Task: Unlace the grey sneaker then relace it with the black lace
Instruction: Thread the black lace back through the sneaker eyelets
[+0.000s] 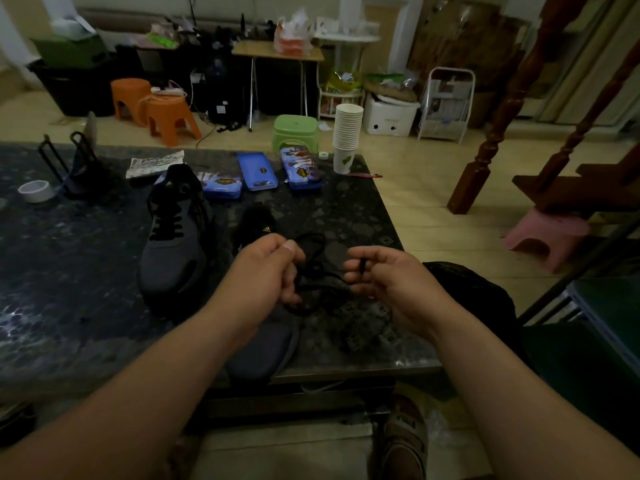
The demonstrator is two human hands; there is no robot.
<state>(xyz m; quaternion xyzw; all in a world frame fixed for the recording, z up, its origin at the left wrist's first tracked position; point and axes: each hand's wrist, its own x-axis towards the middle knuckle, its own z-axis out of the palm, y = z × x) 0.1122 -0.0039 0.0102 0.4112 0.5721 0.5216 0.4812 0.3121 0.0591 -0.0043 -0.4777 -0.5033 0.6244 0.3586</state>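
Above the grey cloth sneaker (263,348), our left hand (273,268) and right hand (384,275) each pinch the thin black lace (322,247). The sneaker's toe sits by the dark stone table (363,209)'s near edge, with bare tabletop to its right.

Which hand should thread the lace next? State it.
Probably right. The right hand pinches the lace by its tip; the left hand only grips the bunched middle above the near sneaker.

arms: both forearms (145,372) bare, uncovered from the lower frame edge up to the wrists | left hand (266,268): bare, thumbnail (289,244) trimmed short, broad and rounded | right hand (384,275): bare | foot (406,460): one in view at lower right, wearing a tan open sandal (403,434) with wide straps across the top; details blurred
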